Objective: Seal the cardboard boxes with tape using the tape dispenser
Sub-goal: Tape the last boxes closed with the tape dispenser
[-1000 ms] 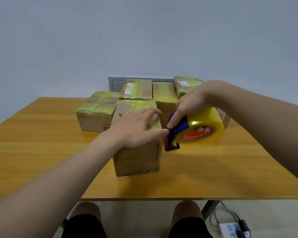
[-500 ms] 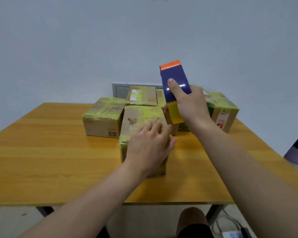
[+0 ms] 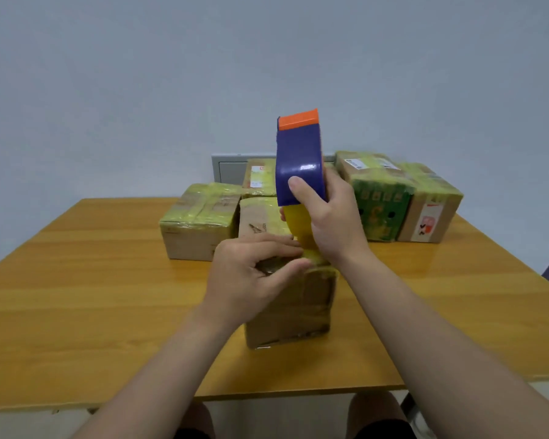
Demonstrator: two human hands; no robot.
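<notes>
No text or number legible at this resolution. Labels noted, print blurred:
- white label [image 3: 256,178] with a red mark, on top of the rear centre box [image 3: 269,185];
- white shipping label [image 3: 354,162] on top of the green-fronted box [image 3: 393,201];
- pale printed figures [image 3: 377,214] on its green face;
- red-and-white sticker [image 3: 428,225] on the front of the far-right box [image 3: 439,195];
- dark printed mark [image 3: 256,228] on top of the near box [image 3: 293,312].

A box [image 3: 292,308] is pictured mid-counter [image 3: 92,296], its near top edge gripped by the left hand [image 3: 251,277], with the tape dispenser [image 3: 300,160] held on end on its top by the right hand [image 3: 333,223]. Behind it, a second box [image 3: 197,229] is placed at 10 o'clock, a third box [image 3: 259,179] at 12, and a pair of boxes [image 3: 403,201], side by side, at 2.
</notes>
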